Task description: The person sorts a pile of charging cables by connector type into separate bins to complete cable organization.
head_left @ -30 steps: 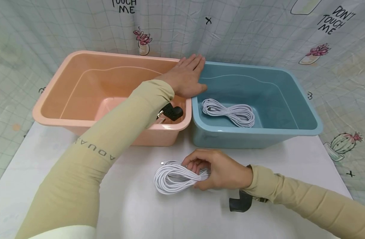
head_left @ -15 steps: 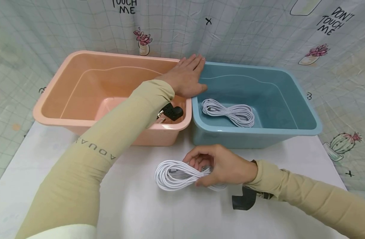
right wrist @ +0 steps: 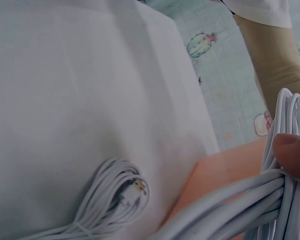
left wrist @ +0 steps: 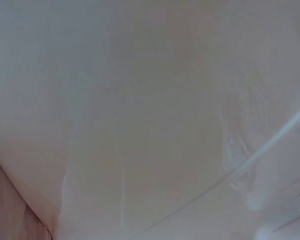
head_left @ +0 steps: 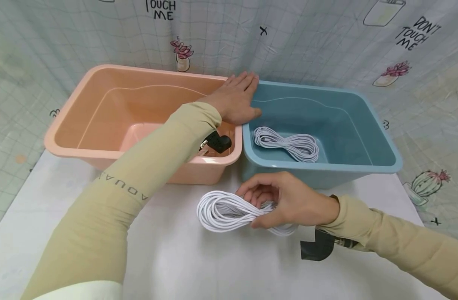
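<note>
In the head view my right hand (head_left: 289,200) grips a coiled white cable (head_left: 223,212) around its middle, just in front of the bins. Loops stick out on both sides of the fingers, and the thumb (right wrist: 292,154) presses on the strands in the right wrist view. Lower left in that view is a white loop (right wrist: 107,200) with a plug end; I cannot tell whether it belongs to the held coil. My left hand (head_left: 234,100) lies with straight fingers across the adjoining rims of the pink bin (head_left: 139,155) and the blue bin (head_left: 326,167).
Inside the blue bin rests another coiled white cable (head_left: 287,143). A black wrist camera (head_left: 217,141) hangs under my left wrist inside the pink bin; a second black camera (head_left: 317,246) is under the right wrist. A patterned cloth (head_left: 307,37) hangs behind the white table (head_left: 199,266).
My right hand has moved up and to the right with the cable, toward the blue bin. The cable's plug end has dropped out of sight in the head view. My left hand stays put.
</note>
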`<state>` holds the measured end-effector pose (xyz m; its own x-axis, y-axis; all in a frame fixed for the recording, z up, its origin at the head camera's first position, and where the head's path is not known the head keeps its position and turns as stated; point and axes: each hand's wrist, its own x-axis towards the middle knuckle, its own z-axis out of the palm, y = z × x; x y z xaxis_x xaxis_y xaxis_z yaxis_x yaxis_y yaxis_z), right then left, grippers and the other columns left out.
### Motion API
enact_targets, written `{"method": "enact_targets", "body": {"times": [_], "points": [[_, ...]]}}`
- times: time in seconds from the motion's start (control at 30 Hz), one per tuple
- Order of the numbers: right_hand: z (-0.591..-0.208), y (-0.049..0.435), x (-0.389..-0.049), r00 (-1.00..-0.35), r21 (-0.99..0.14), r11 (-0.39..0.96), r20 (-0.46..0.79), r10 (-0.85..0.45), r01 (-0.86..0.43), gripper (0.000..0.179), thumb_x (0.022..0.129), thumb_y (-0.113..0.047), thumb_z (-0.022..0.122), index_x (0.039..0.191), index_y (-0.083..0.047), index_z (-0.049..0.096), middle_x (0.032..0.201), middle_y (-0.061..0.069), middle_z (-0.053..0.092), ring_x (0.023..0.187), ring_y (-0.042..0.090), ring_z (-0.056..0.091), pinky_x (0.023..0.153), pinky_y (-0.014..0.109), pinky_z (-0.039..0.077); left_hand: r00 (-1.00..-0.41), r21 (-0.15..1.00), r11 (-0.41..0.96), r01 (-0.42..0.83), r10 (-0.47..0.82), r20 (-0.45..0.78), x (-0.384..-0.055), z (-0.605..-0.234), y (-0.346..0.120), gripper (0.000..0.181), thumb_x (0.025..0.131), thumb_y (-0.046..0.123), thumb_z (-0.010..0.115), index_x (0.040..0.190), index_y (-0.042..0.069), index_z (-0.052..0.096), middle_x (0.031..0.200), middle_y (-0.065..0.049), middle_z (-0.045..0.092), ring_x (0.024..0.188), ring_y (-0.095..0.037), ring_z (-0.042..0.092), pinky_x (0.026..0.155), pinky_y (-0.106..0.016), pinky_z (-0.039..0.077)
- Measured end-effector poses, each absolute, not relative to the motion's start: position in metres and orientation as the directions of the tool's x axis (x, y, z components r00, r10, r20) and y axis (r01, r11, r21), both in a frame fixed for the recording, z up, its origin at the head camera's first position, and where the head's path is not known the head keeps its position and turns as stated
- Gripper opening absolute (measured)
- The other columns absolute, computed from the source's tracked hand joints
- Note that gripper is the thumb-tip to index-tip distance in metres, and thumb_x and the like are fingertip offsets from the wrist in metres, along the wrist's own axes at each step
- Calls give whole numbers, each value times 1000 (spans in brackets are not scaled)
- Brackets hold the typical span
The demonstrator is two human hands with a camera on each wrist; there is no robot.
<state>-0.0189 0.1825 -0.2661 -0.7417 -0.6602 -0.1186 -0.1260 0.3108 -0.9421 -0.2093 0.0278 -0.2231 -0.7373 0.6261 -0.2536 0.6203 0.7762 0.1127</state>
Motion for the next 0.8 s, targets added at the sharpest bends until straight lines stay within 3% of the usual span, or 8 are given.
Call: {"method": "enact_targets", "body": {"times": [0.43,0.8], "points": [[-230,192,-10,-782,-926,347,-103,-615,-150,52,69,-10,87,116,-15,65,105,4,65,89,18,62,79,27,59,-742,122,775,620,629,-231,-210,-225,27,86,98,54,31,155,10,-16,165,-7,-18,154,-25,-17,128,-44,-9],[-194,205,-9,-829,-899,345,35,-558,-270,56,66,5,85,117,-6,65,107,6,64,89,17,61,78,23,58,-739,120,778,617,625,-252,-209,-224,27,85,99,55,29,153,11,-20,164,-5,-22,154,-24,-19,128,-44,-10]]}}
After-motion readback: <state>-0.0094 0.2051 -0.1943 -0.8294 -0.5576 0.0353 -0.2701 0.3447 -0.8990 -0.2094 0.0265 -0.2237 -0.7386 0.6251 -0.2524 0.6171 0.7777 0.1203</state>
